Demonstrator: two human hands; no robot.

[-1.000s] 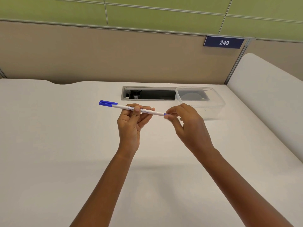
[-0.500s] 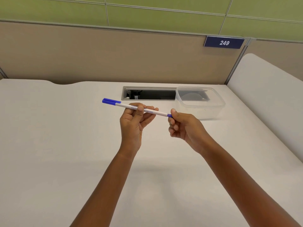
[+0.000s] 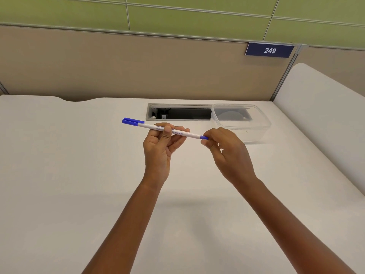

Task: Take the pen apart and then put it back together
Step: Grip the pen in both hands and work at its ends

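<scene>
Where the thumb leaves the barrel uncovered, the pen [image 3: 187,134] shows small dark print. "DARK" and "DRY WIPE" can be read; the rest is hidden or too small. Far beyond both grips, a dark blue sign [image 3: 269,50] on the tan partition [image 3: 138,66] reads "249" in white.

The pen is slim and round, with a smooth white barrel, a blue clipped cap [image 3: 133,122] and a short blue end piece [image 3: 204,137]. It hangs nearly level in the air above the matte white surface [image 3: 79,175].

The left grip [image 3: 160,147] is closed on the middle of the barrel, thumb on top and fingers curled beneath, and the cap juts out to its left. The right grip [image 3: 227,153] pinches the blue end piece between thumb and forefinger.

Just beyond the right grip sits a clear plastic container [image 3: 241,123] with rounded corners, partly over a dark rectangular cable opening [image 3: 179,113].
</scene>
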